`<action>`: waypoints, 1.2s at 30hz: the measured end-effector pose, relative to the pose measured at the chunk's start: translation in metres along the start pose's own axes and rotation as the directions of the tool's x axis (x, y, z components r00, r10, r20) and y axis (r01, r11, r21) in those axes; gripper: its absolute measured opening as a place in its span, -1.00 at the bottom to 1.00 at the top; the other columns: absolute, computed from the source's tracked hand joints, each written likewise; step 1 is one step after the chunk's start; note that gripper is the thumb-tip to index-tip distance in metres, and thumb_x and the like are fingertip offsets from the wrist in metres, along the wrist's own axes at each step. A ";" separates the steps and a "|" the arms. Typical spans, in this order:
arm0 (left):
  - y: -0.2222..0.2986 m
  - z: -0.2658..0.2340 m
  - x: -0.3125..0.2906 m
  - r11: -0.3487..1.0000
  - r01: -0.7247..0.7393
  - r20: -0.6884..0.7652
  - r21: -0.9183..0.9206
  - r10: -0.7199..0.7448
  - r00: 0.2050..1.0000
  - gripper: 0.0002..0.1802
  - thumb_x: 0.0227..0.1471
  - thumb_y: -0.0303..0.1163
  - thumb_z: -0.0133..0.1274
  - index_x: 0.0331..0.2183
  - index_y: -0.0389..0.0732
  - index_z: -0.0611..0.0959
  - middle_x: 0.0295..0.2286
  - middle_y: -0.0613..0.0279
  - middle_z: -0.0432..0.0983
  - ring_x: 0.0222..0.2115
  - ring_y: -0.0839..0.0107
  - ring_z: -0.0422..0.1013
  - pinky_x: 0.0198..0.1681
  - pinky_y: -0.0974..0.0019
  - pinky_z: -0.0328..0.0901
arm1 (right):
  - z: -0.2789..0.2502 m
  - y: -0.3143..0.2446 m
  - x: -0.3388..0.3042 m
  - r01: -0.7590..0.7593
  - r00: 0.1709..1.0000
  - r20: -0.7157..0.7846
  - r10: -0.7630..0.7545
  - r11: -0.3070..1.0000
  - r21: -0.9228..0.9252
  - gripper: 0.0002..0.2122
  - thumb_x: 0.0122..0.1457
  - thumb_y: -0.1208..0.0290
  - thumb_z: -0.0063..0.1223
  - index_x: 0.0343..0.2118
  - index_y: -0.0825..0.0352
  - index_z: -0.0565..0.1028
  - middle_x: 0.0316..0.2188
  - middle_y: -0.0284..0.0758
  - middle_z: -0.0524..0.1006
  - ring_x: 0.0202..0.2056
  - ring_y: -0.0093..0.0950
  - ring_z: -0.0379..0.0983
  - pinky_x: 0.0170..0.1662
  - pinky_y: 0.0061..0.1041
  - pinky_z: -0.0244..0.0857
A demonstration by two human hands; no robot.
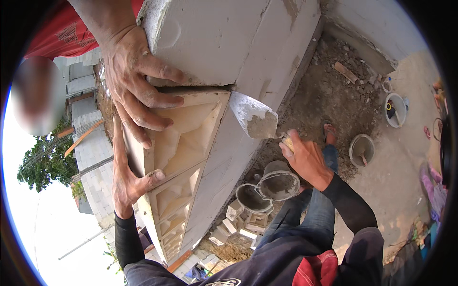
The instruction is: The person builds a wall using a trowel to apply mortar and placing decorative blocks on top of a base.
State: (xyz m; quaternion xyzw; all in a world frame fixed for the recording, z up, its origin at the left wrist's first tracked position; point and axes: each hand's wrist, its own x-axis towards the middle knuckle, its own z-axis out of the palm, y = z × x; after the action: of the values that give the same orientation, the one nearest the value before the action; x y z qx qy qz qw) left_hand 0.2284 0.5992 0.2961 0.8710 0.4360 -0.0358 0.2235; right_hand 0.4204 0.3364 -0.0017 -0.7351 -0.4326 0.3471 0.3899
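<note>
Trowel [261, 123] with a mortar-smeared blade is seen just off centre toward 1 o'clock, its handle gripped by the closed fingers of the right hand [309, 159] at 3 o'clock. The blade's far end is placed at the upper right corner of a cream patterned block [191, 124], set at 10 o'clock beneath a grey wall section [205, 43]. At 8 o'clock, the block's outer edge is gripped by the left hand [128, 186], thumb laid on the front, fingers stretched along the side. The block's upper left is partly covered by a co-worker's hand [133, 86], its fingers spread over the front. Toward 5 o'clock, two buckets [296, 188] are stood close together, near loose pale blocks [234, 209] at 6 o'clock.
</note>
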 end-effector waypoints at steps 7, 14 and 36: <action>-0.024 -0.004 -0.044 0.984 0.144 0.051 0.109 -0.150 0.987 0.46 -0.43 -0.17 0.39 0.43 -0.30 -0.03 0.24 -0.21 0.23 0.25 -0.07 0.24 0.35 -0.03 0.13 | -0.008 0.008 0.006 0.058 0.998 0.036 -0.057 0.997 -0.042 -0.65 0.38 0.22 0.11 -0.03 0.42 0.37 -0.58 0.03 0.58 -0.51 0.07 0.59 -0.49 -0.02 0.43; -0.022 -0.005 -0.041 0.981 0.186 0.069 0.048 -0.189 0.979 0.47 -0.51 -0.37 0.39 0.42 -0.29 -0.04 0.20 -0.11 0.26 0.22 0.02 0.26 0.33 0.05 0.16 | 0.032 0.007 -0.001 -0.009 0.998 0.063 -0.018 0.917 0.399 -0.59 0.39 0.23 0.10 0.06 0.51 0.36 -0.52 0.08 0.60 -0.47 0.14 0.58 -0.50 0.02 0.38; -0.024 -0.003 -0.037 0.991 0.120 0.060 0.063 -0.124 0.991 0.55 -0.49 -0.28 0.40 0.46 -0.20 -0.14 0.22 -0.21 0.29 0.20 -0.07 0.34 0.31 -0.04 0.23 | 0.016 -0.050 0.057 0.038 0.999 -0.016 -0.038 0.999 -0.019 -0.63 0.38 0.29 0.08 0.04 0.52 0.36 -0.60 0.03 0.58 -0.53 0.02 0.61 -0.50 -0.06 0.46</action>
State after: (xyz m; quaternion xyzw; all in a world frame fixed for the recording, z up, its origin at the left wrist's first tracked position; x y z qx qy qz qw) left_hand 0.1865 0.5859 0.2996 0.8475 0.4797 -0.0900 0.2087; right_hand 0.4103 0.4089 0.0244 -0.7331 -0.4464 0.3294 0.3933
